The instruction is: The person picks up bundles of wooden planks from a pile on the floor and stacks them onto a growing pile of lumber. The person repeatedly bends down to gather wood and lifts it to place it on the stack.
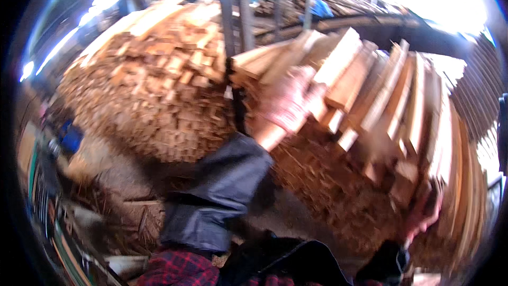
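Note:
My left hand (288, 100), in a pale pinkish glove and blurred by motion, reaches forward to the left part of a stack of sawn wooden strips (344, 95). Its fingers look spread against the wood, and the thumb stands apart. Lower right, my right hand (423, 212) is at the near ends of strips on the stack's right side. Blur and shadow hide how its fingers lie, so a grip cannot be made out. Several top strips (383, 95) lie loosely with uneven ends jutting toward me. A dark sleeve cover (217, 190) wraps my left forearm.
A second large wood stack (153, 85) rises at the left, its cut ends facing me. An upright metal post (238, 21) stands between the stacks. Corrugated sheeting (479, 85) borders the right side. A blue object (70, 136) and wood scraps (143, 217) lie at the lower left.

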Tool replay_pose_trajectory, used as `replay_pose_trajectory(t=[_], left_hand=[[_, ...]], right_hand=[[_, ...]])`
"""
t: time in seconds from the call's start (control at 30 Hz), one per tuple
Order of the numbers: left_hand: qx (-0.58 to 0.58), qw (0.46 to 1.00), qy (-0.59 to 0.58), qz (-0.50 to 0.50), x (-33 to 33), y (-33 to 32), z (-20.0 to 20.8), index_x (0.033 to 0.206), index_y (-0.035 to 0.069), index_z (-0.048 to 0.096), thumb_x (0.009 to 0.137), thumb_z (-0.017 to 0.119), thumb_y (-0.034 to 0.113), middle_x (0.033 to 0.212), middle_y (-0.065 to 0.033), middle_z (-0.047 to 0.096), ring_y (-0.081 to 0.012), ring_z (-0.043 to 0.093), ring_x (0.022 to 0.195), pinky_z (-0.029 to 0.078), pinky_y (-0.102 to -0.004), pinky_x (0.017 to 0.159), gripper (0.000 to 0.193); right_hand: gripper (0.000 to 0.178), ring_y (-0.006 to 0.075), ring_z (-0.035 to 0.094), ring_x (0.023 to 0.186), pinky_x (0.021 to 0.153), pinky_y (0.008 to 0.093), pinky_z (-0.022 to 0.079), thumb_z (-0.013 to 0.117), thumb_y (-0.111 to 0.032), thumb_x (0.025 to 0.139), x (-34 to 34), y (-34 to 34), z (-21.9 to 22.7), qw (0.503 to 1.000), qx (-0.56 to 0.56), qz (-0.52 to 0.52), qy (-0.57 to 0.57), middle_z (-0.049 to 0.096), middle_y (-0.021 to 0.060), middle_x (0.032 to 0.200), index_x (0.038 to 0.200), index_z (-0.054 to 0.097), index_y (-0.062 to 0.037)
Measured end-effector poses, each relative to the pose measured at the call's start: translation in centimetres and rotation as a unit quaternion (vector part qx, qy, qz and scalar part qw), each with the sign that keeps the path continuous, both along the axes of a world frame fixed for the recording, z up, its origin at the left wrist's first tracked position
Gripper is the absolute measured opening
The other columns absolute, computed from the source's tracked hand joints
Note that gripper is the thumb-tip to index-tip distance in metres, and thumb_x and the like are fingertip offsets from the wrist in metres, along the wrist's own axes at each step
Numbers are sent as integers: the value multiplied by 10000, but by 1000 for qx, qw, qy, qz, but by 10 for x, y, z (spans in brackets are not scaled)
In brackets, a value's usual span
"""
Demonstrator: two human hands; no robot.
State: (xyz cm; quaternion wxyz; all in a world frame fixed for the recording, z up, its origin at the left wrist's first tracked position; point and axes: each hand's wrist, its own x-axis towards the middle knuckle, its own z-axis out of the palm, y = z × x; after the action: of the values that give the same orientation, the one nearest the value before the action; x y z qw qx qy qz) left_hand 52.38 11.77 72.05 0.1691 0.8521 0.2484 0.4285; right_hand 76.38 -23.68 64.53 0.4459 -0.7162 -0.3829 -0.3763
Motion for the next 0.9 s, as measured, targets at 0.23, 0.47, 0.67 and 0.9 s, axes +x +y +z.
replay_pose_trajectory(t=[0.23,0.47,0.67,0.9], left_hand=[[185,979,54,73,-16,37,-13,1085,55,655,929,570,493,1026,-175,669,-343,619,1018,493,-421,873,472],[-243,970,-8,5,-59,76,-35,1397,-29,450,833,639,654,1404,-189,521,-270,470,1331,375,-357,1087,905],[-395,918,32,15,-65,55,-64,1279,-57,548,884,640,390,1295,-136,589,-226,550,1174,411,-308,1003,604],[-532,766,-328,-151,-34,88,-77,993,68,710,887,669,312,936,-29,694,-130,627,890,475,-276,845,269]], right_hand=[[232,312,590,1151,1030,411,426,609,-82,947,-11,6,9,1000,0,-9,24,647,186,1187,1133,651,50],[207,309,591,1150,1030,431,425,600,-76,947,-21,9,9,1000,0,-16,25,667,169,1150,1096,662,52],[200,316,584,1156,1042,437,415,587,-45,935,-18,8,6,999,12,-38,30,664,183,1145,1078,654,78],[187,334,589,1139,1039,453,415,572,-39,939,-17,2,7,999,5,-50,13,665,180,1126,1056,656,80]])
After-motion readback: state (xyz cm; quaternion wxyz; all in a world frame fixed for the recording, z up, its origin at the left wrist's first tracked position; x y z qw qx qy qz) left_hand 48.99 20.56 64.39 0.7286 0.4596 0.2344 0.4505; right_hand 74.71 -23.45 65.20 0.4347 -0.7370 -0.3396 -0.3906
